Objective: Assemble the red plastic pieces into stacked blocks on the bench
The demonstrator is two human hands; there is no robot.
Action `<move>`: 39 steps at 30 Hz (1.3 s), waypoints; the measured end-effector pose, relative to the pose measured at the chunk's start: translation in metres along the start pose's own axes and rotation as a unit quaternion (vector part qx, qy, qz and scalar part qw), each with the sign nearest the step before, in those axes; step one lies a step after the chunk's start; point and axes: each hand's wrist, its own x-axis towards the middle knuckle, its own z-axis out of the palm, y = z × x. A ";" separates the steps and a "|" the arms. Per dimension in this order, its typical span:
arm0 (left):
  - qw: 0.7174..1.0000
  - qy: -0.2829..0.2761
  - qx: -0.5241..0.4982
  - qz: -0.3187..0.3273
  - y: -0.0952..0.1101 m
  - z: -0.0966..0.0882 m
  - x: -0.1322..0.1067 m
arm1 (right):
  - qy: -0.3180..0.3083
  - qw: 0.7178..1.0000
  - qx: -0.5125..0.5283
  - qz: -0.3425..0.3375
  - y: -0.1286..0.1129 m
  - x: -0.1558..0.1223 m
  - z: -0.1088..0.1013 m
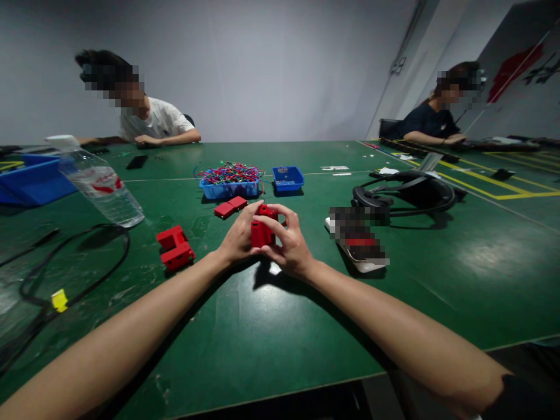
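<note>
Presently: left hand (238, 236) holds, right hand (292, 240) pinches block (261, 235) between them | bracket (177, 256) left of hands | wires (231, 173) beyond | phone (359, 252) to their right.

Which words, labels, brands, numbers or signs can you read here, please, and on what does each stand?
None can be read with certainty.
Label on the clear bottle: red marks, too blurred to read.
Dark marks beside the red shape, upper right: too unclear.
Phone screen: pixelated, unreadable.
</note>
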 end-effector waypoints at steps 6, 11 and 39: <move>0.996 0.010 0.022 0.080 -0.001 0.005 0.001 | 0.025 0.999 0.008 0.031 -0.002 0.001 0.001; 0.995 0.021 0.018 0.100 0.002 0.005 0.003 | 0.048 0.998 0.015 0.048 -0.002 0.002 0.002; 0.998 0.013 0.029 0.050 -0.001 0.005 0.002 | 0.035 0.989 0.093 0.108 0.003 0.002 0.007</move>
